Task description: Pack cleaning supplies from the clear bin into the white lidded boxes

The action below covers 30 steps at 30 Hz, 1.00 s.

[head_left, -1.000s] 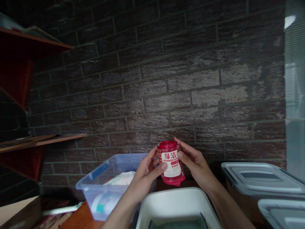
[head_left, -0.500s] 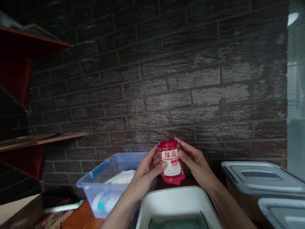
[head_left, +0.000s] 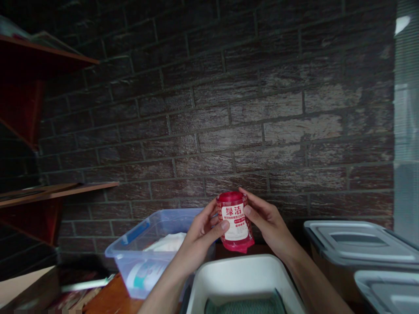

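A roll of red garbage bags (head_left: 236, 231), in printed wrapping with a white label, is held upright in the middle of the head view. My left hand (head_left: 200, 231) closes on its left side, the thumb lying over the label's edge. From the other side my right hand (head_left: 269, 221) grips it, thumb on the label and forefinger near the top rim. Just below the roll stands a white plastic bin (head_left: 240, 266). Inside that bin lies a dark green textured thing (head_left: 250, 305), cut off by the frame's lower edge.
Left of the bin is a translucent blue tub (head_left: 114, 250) with white packages in it. Two lidded boxes (head_left: 356, 240) stand at the right. Wooden shelves (head_left: 65, 191) jut out on the left, and a dark brick wall (head_left: 209, 117) rises behind everything.
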Tool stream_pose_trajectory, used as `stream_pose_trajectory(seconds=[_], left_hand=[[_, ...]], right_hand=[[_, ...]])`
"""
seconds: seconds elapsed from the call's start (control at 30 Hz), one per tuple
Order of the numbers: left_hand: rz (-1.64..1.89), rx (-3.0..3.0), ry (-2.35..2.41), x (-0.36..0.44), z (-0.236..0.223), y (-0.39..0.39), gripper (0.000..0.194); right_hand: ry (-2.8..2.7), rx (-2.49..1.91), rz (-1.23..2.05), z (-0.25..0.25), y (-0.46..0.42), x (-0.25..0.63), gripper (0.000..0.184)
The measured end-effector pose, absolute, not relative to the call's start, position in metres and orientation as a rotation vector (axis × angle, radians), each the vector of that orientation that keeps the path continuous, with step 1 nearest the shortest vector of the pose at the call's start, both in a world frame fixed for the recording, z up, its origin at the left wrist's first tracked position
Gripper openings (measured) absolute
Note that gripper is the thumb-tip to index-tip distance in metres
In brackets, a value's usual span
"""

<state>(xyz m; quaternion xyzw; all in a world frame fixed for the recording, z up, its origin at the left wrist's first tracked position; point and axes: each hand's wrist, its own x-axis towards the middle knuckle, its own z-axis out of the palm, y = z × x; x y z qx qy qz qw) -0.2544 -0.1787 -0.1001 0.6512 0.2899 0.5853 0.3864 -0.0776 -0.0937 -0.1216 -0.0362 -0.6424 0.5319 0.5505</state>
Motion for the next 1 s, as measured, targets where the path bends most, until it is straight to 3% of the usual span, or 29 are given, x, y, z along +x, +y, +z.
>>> stream_pose_trajectory(seconds=[1.0], left_hand=[[1.706,1.783,0.904,-0.257,-0.112,-0.170,0.075]], right_hand=[[-1.481,-0.029,1.366,-0.130,-0.085,-0.081,0.049]])
